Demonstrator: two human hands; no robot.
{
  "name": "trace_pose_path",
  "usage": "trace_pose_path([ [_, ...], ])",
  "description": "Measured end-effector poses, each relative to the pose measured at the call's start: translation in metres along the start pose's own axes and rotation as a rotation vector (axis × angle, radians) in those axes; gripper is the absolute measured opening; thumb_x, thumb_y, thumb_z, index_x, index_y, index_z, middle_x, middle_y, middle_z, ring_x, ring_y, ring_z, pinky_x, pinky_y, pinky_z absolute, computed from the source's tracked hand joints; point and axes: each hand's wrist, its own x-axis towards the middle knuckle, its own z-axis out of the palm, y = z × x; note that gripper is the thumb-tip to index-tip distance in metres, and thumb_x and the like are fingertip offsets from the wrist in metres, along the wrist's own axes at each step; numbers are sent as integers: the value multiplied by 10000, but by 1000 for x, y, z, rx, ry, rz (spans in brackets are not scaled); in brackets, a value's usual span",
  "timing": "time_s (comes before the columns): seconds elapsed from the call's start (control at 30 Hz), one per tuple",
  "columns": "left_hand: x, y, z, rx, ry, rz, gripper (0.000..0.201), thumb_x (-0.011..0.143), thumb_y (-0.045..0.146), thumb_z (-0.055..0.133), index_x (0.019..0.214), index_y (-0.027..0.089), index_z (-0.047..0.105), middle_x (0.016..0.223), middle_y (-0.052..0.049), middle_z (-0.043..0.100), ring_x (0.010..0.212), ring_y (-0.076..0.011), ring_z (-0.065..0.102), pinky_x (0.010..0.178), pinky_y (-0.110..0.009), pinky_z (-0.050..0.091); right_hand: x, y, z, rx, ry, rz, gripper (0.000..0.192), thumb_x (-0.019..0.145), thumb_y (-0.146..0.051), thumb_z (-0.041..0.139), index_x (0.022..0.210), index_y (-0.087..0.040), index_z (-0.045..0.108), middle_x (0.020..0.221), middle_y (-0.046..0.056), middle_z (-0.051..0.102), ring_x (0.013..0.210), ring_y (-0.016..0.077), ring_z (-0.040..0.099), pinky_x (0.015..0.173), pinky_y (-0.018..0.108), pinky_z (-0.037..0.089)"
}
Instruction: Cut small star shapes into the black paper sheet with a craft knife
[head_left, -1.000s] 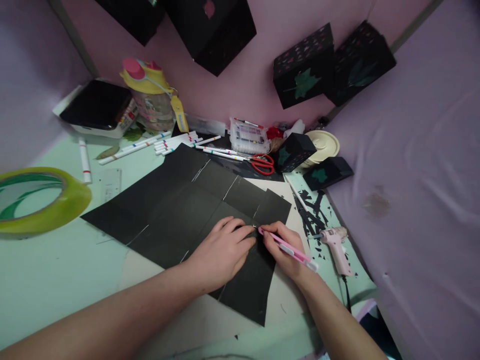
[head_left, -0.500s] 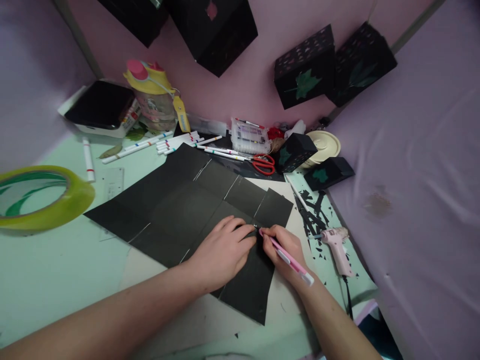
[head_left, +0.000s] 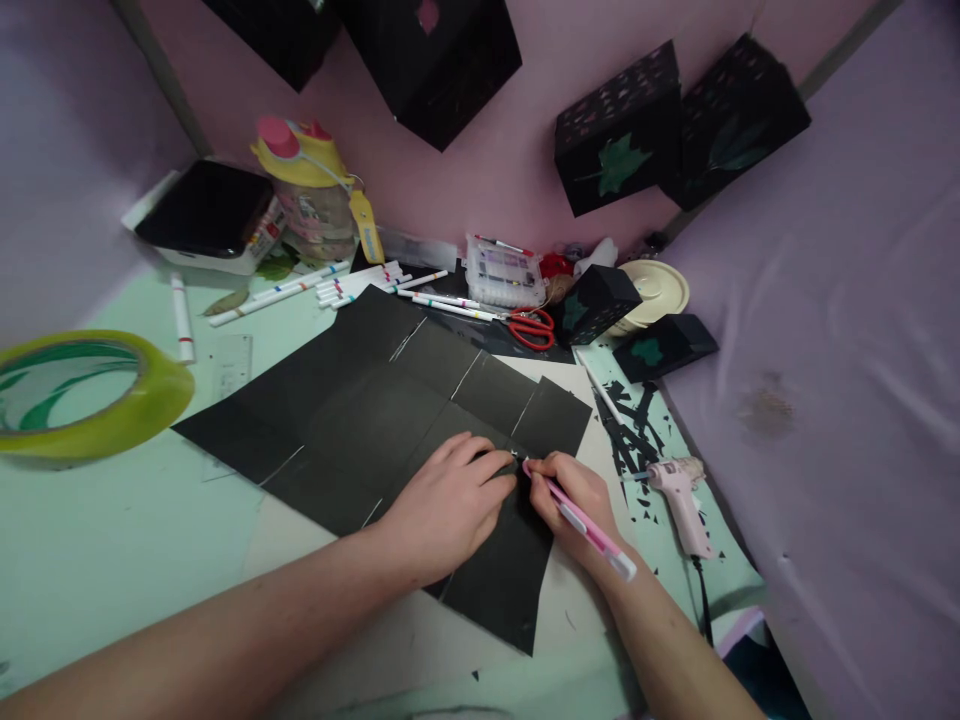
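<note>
A large sheet of black card [head_left: 352, 400] lies across the table, marked with short pale lines and faint creases. My left hand [head_left: 454, 505] rests palm down on it, fingers spread and slightly bent, pressing the card. Close beside those fingertips, my right hand [head_left: 574, 500] pinches a slim pink-and-white craft knife [head_left: 581, 522], its back end slanting down to the right. The knife's tip meets the card near a fold line; the blade itself is too small to make out. Under the card shows a pale board [head_left: 300, 550].
Red-handled scissors [head_left: 531, 328], white markers [head_left: 360, 285] and a clear case [head_left: 506, 272] line the back. Tape [head_left: 161, 395] stands left. Right are black scraps [head_left: 637, 430] and a pink glue gun [head_left: 681, 505] with its cord. Black boxes [head_left: 619, 130] hang above.
The view has shifted slightly, so most things sit a little farther right. Both hands keep nearly the same place on the card, the craft knife still in my right hand.
</note>
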Motion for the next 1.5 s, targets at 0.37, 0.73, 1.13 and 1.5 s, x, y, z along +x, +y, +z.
trace_pose_path([
  [0.37,0,0,0,-5,15,1,240,882,148,511,1087,204,623,1197,-47,610,1169,-225,455,1077,-448,324,1,-2,-4,265,28,332,109,890,-240,560,879,-194,659,732,25,678,625,145,632,567,235,500],
  [0.73,0,-1,1,1,-10,-5,237,881,154,514,1088,203,619,1197,-42,605,1175,-228,452,1084,-439,313,-2,1,-2,234,-20,245,67,891,-197,566,901,-210,631,830,44,689,694,154,647,627,256,518],
  [1.13,1,-2,1,-5,-14,-13,236,883,148,504,1077,206,626,1213,-34,603,1165,-227,465,1094,-439,316,2,2,-2,20,-58,-62,169,867,-63,513,900,-226,546,771,51,625,666,165,588,598,289,488],
  [1.5,1,-1,0,-6,-25,-13,219,897,156,487,1058,195,629,1214,-34,600,1162,-232,468,1093,-439,316,3,2,-1,-39,-48,-122,177,861,-46,500,869,-222,517,707,31,569,614,154,533,562,281,458],
])
